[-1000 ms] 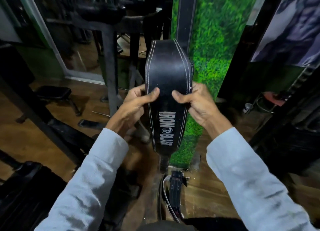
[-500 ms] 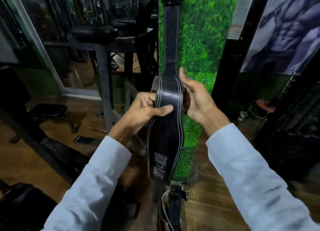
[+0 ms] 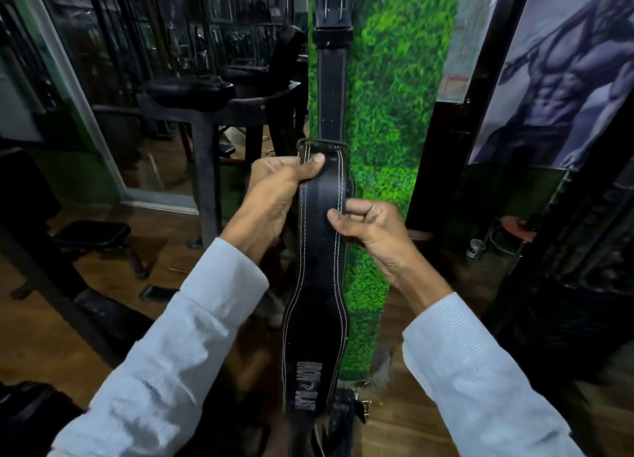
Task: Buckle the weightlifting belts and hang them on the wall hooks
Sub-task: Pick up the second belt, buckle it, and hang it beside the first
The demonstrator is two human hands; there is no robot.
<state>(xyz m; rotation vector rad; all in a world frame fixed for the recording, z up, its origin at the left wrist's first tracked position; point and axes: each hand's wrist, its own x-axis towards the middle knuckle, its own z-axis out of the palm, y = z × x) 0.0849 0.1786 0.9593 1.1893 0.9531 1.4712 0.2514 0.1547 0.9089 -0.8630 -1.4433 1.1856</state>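
Two hands are on one black belt [image 3: 320, 250] that hangs straight down in front of the green grass-covered pillar [image 3: 387, 120]. My left hand [image 3: 274, 195] is closed on the left edge of the belt, thumb laid across its front face just under the top of the wide part. My right hand [image 3: 368, 231] pinches the right stitched edge a little lower, thumb in front and curled fingers behind. Above my hands the narrow strap runs up the pillar to a buckle [image 3: 332, 5] near the top of the view; I cannot tell whether a hook sits behind it, or whether the buckle is properly fastened. The printed end of the belt hangs low, near me, and a second belt [image 3: 346, 419] with its own metal buckle shows just below it, close to the wooden floor [image 3: 429, 432].

I judge the step to be settling this belt so it hangs flat and true. To do it well, I would keep both grips light, square the wide part against the pillar, take out any twist along the strap, and test with a gentle downward pull that the top holds before letting go. A hard tug could unseat it. After that, the lower belt looks like the next one to deal with.
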